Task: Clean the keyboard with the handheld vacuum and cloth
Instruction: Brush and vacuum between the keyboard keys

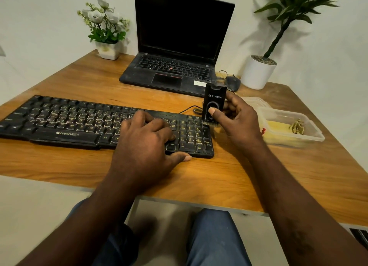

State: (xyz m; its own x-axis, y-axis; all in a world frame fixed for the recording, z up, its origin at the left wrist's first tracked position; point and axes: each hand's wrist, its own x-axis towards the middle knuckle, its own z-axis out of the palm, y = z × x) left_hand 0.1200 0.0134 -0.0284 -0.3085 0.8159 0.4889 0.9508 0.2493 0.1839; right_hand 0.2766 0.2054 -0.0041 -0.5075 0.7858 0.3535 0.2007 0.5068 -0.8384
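Left hand [147, 144] lay flat, fingers loose, on the right half of the keyboard [69, 124], right hand [239, 118] gripped the handheld vacuum [215, 100] upright over the keyboard's far right corner, thumb on its button, laptop [179, 46] just behind the keyboard.

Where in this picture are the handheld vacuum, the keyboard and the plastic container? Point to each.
handheld vacuum [214, 103], head view, black body just under the logo.
keyboard [65, 122], head view, letter keys left of centre.
plastic container [292, 142], head view, its near wall.
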